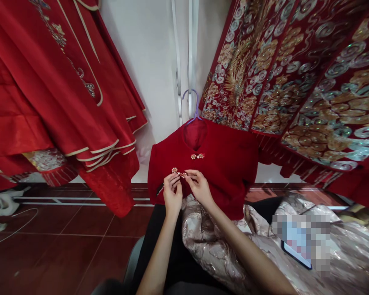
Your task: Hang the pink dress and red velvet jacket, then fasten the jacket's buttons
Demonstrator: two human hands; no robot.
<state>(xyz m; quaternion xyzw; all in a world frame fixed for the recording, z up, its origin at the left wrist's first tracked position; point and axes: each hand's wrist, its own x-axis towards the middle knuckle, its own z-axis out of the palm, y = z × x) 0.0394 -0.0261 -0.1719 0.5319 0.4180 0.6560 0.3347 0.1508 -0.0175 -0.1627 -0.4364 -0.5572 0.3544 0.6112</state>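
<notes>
A dark red velvet jacket (230, 164) hangs on a purple hanger (194, 107) in front of me. Near its collar sits a fastened gold flower clasp (197, 156). Lower down is a second flower clasp (176, 171). My left hand (172, 193) pinches the jacket front just under that clasp, and my right hand (199, 186) pinches the clasp's right end, fingertips of both hands nearly meeting. A shiny beige brocade cloth (209, 237) lies over my lap below the jacket.
Red satin robes with cream trim (64, 102) hang at the left. A heavily embroidered red and gold garment (307, 82) hangs at the right. A phone (295, 254) lies on the brocade at the right. White wall behind, dark red tiled floor (49, 246) below.
</notes>
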